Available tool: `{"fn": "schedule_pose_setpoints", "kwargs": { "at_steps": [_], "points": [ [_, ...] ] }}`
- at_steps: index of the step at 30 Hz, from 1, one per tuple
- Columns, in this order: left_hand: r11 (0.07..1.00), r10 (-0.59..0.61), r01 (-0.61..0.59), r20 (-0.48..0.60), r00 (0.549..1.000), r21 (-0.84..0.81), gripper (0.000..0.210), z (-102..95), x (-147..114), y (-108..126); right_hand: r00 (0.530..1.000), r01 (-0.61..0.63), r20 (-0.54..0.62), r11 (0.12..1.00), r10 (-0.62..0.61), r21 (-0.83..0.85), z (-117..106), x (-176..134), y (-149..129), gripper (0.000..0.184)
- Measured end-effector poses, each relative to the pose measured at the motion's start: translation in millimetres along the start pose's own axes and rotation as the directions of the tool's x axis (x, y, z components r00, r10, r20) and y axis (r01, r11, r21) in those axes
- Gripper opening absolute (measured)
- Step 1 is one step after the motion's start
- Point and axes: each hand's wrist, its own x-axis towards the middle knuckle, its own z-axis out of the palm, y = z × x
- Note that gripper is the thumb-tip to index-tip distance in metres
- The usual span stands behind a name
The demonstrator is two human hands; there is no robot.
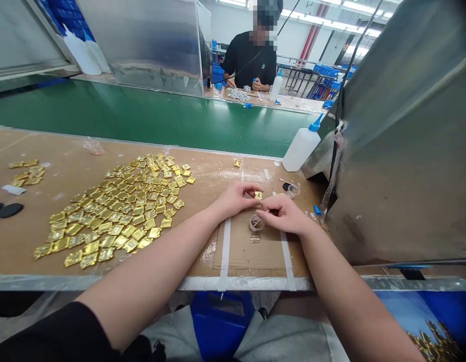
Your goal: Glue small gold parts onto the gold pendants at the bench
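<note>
My left hand is closed, pinching a small gold square piece between thumb and fingertips. Close against it, my right hand is also closed in a pinch; what sits between its fingers is too small to make out. Just below the fingertips stands a small round clear cup with something thin inside. A small clear plastic piece lies nearer the table edge, on a cardboard sheet between strips of white tape. To the left of my hands spreads a large pile of similar gold pieces.
A white squeeze bottle with a blue tip stands at the back right, beside a metal panel. Black discs lie at far left. Beyond the table runs a green belt; a person in black works across it.
</note>
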Motion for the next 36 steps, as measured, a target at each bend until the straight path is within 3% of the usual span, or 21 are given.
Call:
{"fn": "schedule_pose_setpoints", "kwargs": {
  "at_steps": [3, 5, 7, 9, 12, 15, 16, 17, 19, 20, 22, 23, 24, 27, 29, 31, 32, 33, 36],
  "points": [
    [1.000, -0.003, 0.003, -0.001, 1.000, 0.008, 0.035, -1.6, 1.9, -0.1, 0.996, -0.062, 0.053, 0.993, 0.067, -0.099, -0.2, -0.3, 4.9, 0.047],
    [1.000, 0.009, -0.009, 0.011, 1.000, 0.011, 0.038, -2.8, 2.4, 1.8, 0.996, -0.085, -0.016, 0.979, 0.084, -0.186, -1.7, 0.3, 5.1, 0.047],
    [1.000, 0.018, -0.018, 0.018, 1.000, 0.017, 0.042, -3.3, 0.5, 6.0, 0.985, -0.109, -0.159, 0.956, 0.067, -0.272, -3.1, -0.3, -2.0, 0.047],
    [0.999, 0.008, -0.009, 0.010, 1.000, 0.039, 0.048, -3.8, -2.5, 10.1, 0.946, -0.127, -0.324, 0.934, 0.013, -0.333, -3.6, -3.7, -16.5, 0.047],
    [0.995, -0.038, 0.040, -0.016, 0.999, 0.088, 0.056, -6.2, -2.1, 9.2, 0.831, -0.056, -0.517, 0.894, -0.205, -0.445, -0.3, -17.7, -44.1, 0.038],
    [0.991, -0.116, 0.116, -0.009, 0.993, 0.061, 0.071, -8.8, 2.3, 2.8, 0.654, 0.046, -0.601, 0.817, -0.459, -0.574, 8.9, -52.2, -66.8, 0.034],
    [0.985, -0.158, 0.157, 0.009, 0.987, 0.067, 0.075, -9.4, 2.7, 1.1, 0.568, 0.062, -0.641, 0.803, -0.516, -0.593, 10.7, -69.1, -71.6, 0.037],
    [0.974, -0.205, 0.206, -0.015, 0.979, 0.091, 0.077, -9.8, 2.4, -0.1, 0.449, 0.067, -0.697, 0.799, -0.559, -0.597, 9.8, -88.0, -74.5, 0.041],
    [0.951, -0.278, 0.281, -0.040, 0.960, 0.130, 0.082, -10.1, 0.6, -1.0, 0.197, 0.011, -0.820, 0.838, -0.537, -0.546, -5.2, -128.9, -74.4, 0.048],
    [0.943, -0.297, 0.302, -0.055, 0.953, 0.138, 0.084, -9.8, -0.5, -0.7, 0.095, -0.057, -0.878, 0.878, -0.469, -0.475, -20.4, -148.8, -71.7, 0.051],
    [0.938, -0.307, 0.313, -0.064, 0.950, 0.150, 0.087, -8.8, -1.7, 0.7, -0.024, -0.238, -0.967, 0.941, -0.254, -0.242, -63.5, -183.7, -61.8, 0.051],
    [0.940, -0.298, 0.306, -0.075, 0.952, 0.153, 0.087, -8.2, -1.9, 1.7, -0.005, -0.335, -0.992, 0.935, -0.128, -0.119, -88.3, -197.4, -55.3, 0.049],
    [0.942, -0.286, 0.297, -0.087, 0.954, 0.157, 0.087, -7.7, -1.9, 2.6, 0.084, -0.411, -0.996, 0.910, -0.015, -0.048, -112.7, -208.1, -48.0, 0.046],
    [0.957, -0.242, 0.253, -0.089, 0.966, 0.139, 0.082, -6.9, -1.8, 4.2, 0.247, -0.432, -0.967, 0.900, 0.062, -0.053, -167.2, -223.0, -24.0, 0.024],
    [0.965, -0.228, 0.235, -0.065, 0.971, 0.116, 0.079, -6.6, -2.6, 3.5, 0.348, -0.397, -0.935, 0.915, 0.076, -0.074, -182.6, -222.0, -8.4, 0.023],
    [0.971, -0.210, 0.216, -0.070, 0.975, 0.106, 0.078, -5.4, -4.2, 1.5, 0.405, -0.343, -0.910, 0.937, 0.082, -0.068, -187.2, -216.5, 3.7, 0.031],
    [0.973, -0.196, 0.205, -0.087, 0.977, 0.106, 0.077, -4.4, -5.2, 0.4, 0.405, -0.311, -0.911, 0.948, 0.074, -0.062, -188.1, -213.4, 7.6, 0.035],
    [0.976, -0.179, 0.190, -0.104, 0.978, 0.107, 0.077, -3.2, -6.1, -0.5, 0.372, -0.278, -0.927, 0.959, 0.053, -0.057, -189.1, -210.7, 9.5, 0.039],
    [0.985, -0.131, 0.145, -0.145, 0.981, 0.092, 0.077, -0.7, -7.8, 0.1, 0.179, -0.178, -0.982, 0.980, -0.054, -0.087, -191.1, -209.9, 1.1, 0.044]
  ]
}}
